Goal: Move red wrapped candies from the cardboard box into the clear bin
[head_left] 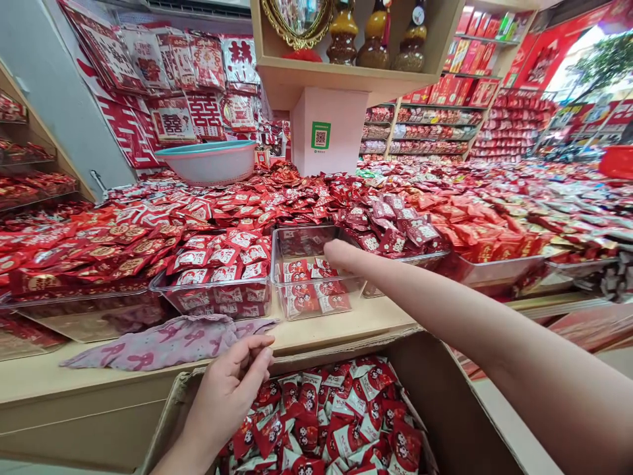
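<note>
My right hand (342, 256) reaches into a clear plastic bin (316, 303), over small red packets (301, 290) with cartoon figures laid in rows. Its fingers point down and inward; their tips are hidden, so whether they hold a packet does not show. Lower left, my left hand (231, 382) hovers at the near side of a cardboard box (435, 389). Its fingers are loosely bent, a gap shows between thumb and forefinger, and nothing is visible in them. Inside the box lie many loose red and white packets (341, 415) with similar cartoon figures.
Left of the bin stands another clear bin (212, 293) heaped with red packets. A pink patterned cloth (168, 343) lies on the counter edge (39, 382). Behind are a blue-rimmed basin (208, 161), a pillar (336, 112) with an overhanging shelf (346, 72), and more heaped packets.
</note>
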Available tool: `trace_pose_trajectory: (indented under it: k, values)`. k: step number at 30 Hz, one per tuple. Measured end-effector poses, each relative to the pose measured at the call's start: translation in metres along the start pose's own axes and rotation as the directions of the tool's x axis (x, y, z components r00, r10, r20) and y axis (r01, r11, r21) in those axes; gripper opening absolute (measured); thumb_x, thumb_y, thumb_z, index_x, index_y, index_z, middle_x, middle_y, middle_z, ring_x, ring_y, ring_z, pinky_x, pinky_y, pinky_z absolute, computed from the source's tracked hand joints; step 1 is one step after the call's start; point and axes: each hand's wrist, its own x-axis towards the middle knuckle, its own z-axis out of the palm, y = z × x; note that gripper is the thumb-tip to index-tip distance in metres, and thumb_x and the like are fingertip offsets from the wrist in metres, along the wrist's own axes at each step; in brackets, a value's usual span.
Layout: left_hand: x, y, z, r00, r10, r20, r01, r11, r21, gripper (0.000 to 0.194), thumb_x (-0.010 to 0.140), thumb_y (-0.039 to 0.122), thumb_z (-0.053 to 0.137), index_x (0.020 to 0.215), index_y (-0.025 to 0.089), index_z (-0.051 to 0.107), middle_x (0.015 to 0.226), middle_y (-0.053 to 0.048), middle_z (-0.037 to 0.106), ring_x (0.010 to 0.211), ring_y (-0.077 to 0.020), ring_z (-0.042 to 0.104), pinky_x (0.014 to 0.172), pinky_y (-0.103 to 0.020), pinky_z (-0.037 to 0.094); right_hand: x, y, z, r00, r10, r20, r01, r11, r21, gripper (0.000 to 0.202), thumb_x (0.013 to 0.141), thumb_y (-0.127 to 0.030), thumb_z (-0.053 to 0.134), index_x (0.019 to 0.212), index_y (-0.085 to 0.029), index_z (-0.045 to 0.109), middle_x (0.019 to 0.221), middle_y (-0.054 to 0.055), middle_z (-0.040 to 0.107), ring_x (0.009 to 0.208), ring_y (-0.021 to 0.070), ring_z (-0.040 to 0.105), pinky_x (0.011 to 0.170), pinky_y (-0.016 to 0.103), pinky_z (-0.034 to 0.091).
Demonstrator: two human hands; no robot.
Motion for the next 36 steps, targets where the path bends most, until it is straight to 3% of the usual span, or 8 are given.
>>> trace_pose_trajectory:
  k: [5,8,10,18,23,28,32,36]
  values:
    - [0.001,0.000,-0.001,1.000,-0.005,-0.008,0.005,1.000,-0.018,0.033,0.069,0.042,0.054,0.091,0.017,0.057,0.068,-0.002,0.060,0.056,-0.0125,0.055,0.039,-0.018,0.042,-0.094,-0.021,-0.037,0.917,-0.080,-0.392,0.271,0.844,0.462,0.019,0.073,-0.025,0.049,0.081,-0.014,0.062,0.076,0.005,0.063,0.068,0.0121,0.056,0.059,0.020,0.039]
    - [0.001,0.000,-0.001,1.000,0.007,-0.024,-0.007,1.000,0.003,0.033,0.068,0.042,0.055,0.091,0.018,0.058,0.069,-0.003,0.062,0.056,-0.0131,0.057,0.040,-0.018,0.043,-0.143,-0.058,-0.009,0.793,-0.607,-0.056,0.449,0.520,0.726,0.015,0.066,-0.033,0.058,0.066,-0.019,0.062,0.056,-0.004,0.058,0.049,0.0068,0.050,0.046,0.017,0.036]
    - [0.001,0.001,0.000,0.999,0.010,-0.039,-0.009,0.999,0.034,0.032,0.067,0.042,0.056,0.090,0.019,0.059,0.071,-0.003,0.063,0.057,-0.0134,0.057,0.041,-0.018,0.044,-0.153,-0.088,0.038,0.675,-0.708,0.208,0.399,0.587,0.704,0.021,0.056,-0.035,0.064,0.048,-0.017,0.056,0.043,-0.004,0.051,0.044,0.0084,0.049,0.042,0.018,0.035]
    - [-0.003,0.001,0.004,0.996,0.029,-0.087,-0.025,0.999,0.041,0.034,0.067,0.043,0.057,0.090,0.019,0.058,0.072,-0.003,0.065,0.061,-0.0142,0.060,0.044,-0.018,0.045,-0.132,-0.137,0.181,0.926,-0.273,0.259,0.107,0.850,0.516,0.056,0.036,-0.032,0.072,0.086,-0.012,0.060,0.077,0.008,0.062,0.071,0.0234,0.060,0.051,0.028,0.043]
    - [0.000,-0.001,0.000,0.999,0.008,-0.043,-0.007,0.999,0.037,0.035,0.066,0.044,0.057,0.090,0.018,0.057,0.072,-0.003,0.064,0.061,-0.0149,0.059,0.041,-0.018,0.043,-0.126,-0.132,0.168,0.836,-0.427,0.345,0.202,0.823,0.530,0.035,0.040,-0.027,0.073,0.034,-0.018,0.039,0.039,-0.003,0.043,0.050,0.0172,0.054,0.042,0.025,0.036]
    - [-0.004,-0.002,0.000,0.999,0.035,-0.038,-0.035,0.999,-0.011,0.032,0.069,0.040,0.056,0.092,0.017,0.056,0.072,-0.004,0.063,0.058,-0.0129,0.057,0.043,-0.019,0.044,-0.143,-0.116,0.124,0.891,-0.452,0.039,0.386,0.799,0.461,0.026,0.058,-0.027,0.065,0.039,-0.019,0.049,0.038,-0.003,0.042,0.044,0.0126,0.046,0.040,0.022,0.030]
    - [-0.016,0.006,0.013,0.999,0.043,-0.021,-0.046,0.991,-0.126,0.033,0.072,0.040,0.053,0.096,0.018,0.055,0.082,-0.005,0.064,0.066,-0.0147,0.060,0.052,-0.023,0.049,-0.166,-0.090,0.078,0.882,-0.405,-0.242,0.450,0.566,0.691,0.018,0.074,-0.028,0.050,0.072,-0.017,0.064,0.055,-0.001,0.055,0.050,0.0078,0.044,0.047,0.018,0.033]
    - [-0.025,0.015,0.029,0.943,-0.008,0.334,0.053,0.991,-0.124,0.043,0.069,0.037,0.058,0.108,0.020,0.052,0.100,-0.007,0.062,0.093,-0.0198,0.057,0.082,-0.030,0.045,-0.175,-0.074,0.061,0.923,-0.229,-0.310,0.367,0.276,0.888,0.024,0.077,-0.031,0.046,0.077,-0.013,0.061,0.063,-0.001,0.054,0.055,0.0067,0.041,0.050,0.017,0.033]
